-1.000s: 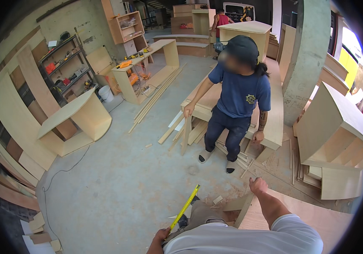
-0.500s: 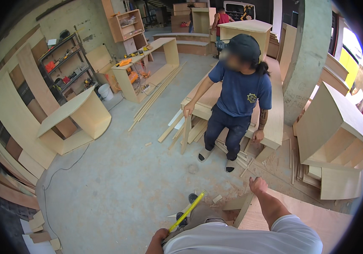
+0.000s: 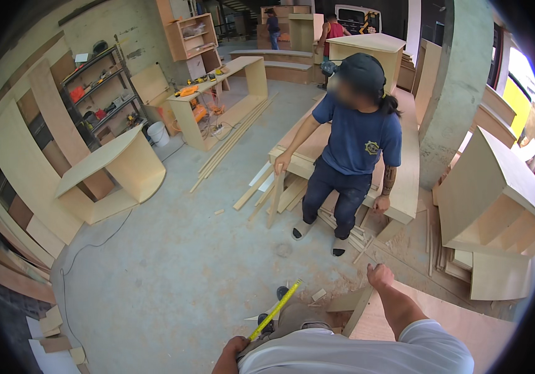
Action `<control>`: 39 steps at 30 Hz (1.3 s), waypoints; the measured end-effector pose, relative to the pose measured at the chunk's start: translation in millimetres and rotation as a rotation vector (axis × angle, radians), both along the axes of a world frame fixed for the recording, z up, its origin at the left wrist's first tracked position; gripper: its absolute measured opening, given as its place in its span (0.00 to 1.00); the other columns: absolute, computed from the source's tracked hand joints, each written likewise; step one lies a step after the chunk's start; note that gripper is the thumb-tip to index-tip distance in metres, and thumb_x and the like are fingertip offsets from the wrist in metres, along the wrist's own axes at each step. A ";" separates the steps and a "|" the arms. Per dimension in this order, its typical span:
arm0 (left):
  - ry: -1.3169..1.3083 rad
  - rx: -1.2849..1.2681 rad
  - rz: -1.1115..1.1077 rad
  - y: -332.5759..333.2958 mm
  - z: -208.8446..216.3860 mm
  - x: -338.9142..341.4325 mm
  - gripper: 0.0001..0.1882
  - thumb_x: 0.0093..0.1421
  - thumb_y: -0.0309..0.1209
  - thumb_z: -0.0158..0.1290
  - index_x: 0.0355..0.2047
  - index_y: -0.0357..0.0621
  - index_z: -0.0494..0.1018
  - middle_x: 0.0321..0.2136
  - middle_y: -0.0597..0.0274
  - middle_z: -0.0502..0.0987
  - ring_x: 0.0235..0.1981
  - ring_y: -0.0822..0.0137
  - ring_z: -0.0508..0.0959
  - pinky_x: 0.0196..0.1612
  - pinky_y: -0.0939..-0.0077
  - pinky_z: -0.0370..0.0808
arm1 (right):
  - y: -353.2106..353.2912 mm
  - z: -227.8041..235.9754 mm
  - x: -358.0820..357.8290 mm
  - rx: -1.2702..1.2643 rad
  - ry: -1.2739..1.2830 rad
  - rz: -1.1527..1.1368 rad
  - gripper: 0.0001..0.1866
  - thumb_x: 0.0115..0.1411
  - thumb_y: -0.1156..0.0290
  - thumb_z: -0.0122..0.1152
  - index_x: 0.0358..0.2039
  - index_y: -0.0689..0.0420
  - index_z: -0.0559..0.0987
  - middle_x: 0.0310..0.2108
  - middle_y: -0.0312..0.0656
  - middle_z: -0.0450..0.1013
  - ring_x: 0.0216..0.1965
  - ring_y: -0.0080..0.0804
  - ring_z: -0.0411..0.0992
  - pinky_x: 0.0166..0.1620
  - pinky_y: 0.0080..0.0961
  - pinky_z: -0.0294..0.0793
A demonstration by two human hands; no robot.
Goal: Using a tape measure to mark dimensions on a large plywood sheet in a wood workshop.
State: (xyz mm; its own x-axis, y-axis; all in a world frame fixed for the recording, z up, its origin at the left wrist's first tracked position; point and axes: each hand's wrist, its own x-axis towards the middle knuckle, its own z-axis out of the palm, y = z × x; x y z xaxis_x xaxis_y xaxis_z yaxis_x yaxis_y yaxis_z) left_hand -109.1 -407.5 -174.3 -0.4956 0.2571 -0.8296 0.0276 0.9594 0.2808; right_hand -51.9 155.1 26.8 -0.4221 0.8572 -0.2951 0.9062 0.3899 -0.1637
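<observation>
My left hand (image 3: 237, 344) is closed low in front of my body, around the near end of a tape measure (image 3: 275, 311). Its yellow blade sticks out up and to the right, past my shoes. The tape's case is hidden by my fingers. My right hand (image 3: 380, 275) is curled closed beside the far corner of a plywood panel (image 3: 442, 318), to the right of my body. Whatever it grips, if anything, cannot be made out. My right forearm passes over that panel.
A co-worker in a navy shirt (image 3: 358, 137) sits on a long wooden bench-like piece (image 3: 404, 168), one hand on an upright wood strip (image 3: 275, 199). Thin offcuts (image 3: 358, 240) lie by their feet. Cabinets (image 3: 492, 193) stand right; a cable (image 3: 86, 249) crosses the floor left.
The view has shifted slightly. A person at the far back shows more fully. Both my hands and the tape measure keep nearly the same place.
</observation>
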 end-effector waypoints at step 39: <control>-0.003 0.076 0.342 -12.1 -14.5 11.7 0.28 0.61 0.57 0.46 0.42 0.46 0.81 0.40 0.47 0.81 0.43 0.54 0.80 0.47 0.64 0.74 | -5.1 6.8 -1.8 0.006 -0.017 0.012 0.28 0.61 0.45 0.52 0.42 0.59 0.82 0.43 0.54 0.78 0.48 0.51 0.76 0.53 0.41 0.73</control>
State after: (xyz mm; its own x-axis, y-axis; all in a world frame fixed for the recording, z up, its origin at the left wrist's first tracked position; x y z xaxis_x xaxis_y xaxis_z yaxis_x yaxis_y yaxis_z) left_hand -97.4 -419.6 -188.8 -0.5614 0.1380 -0.8160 -0.2927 0.8891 0.3518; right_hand -53.7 150.0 33.6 -0.4276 0.8538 -0.2968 0.9039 0.4021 -0.1457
